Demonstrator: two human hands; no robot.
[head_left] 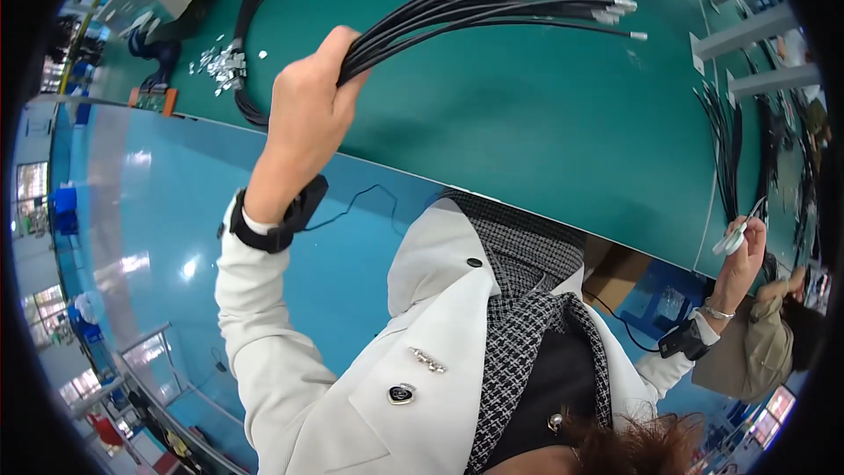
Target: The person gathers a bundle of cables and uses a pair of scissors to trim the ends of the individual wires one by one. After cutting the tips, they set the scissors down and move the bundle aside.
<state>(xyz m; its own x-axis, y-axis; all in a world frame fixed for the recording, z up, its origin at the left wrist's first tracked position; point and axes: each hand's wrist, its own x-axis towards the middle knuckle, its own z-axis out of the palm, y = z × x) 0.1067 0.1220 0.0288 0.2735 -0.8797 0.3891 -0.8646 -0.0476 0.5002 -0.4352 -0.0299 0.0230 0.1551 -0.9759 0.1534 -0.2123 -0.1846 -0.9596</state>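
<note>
My left hand is closed round a thick bundle of black cables, held above the green worktop. Silver-white connectors tip the loose ends, which fan out to the right. Over at the right edge of the table, my right hand is closed on what looks like a pair of white-handled scissors, pointing away from me. Just beyond it lies another bunch of black cables. Behind my left hand, a curved cable bundle rests on the table, beside a pile of small silver pieces.
The green worktop ends at a pale front edge close to my body. A black tool on an orange base stands at the left corner. Grey metal bars jut in at right, and a co-worker's sleeve is near my right arm.
</note>
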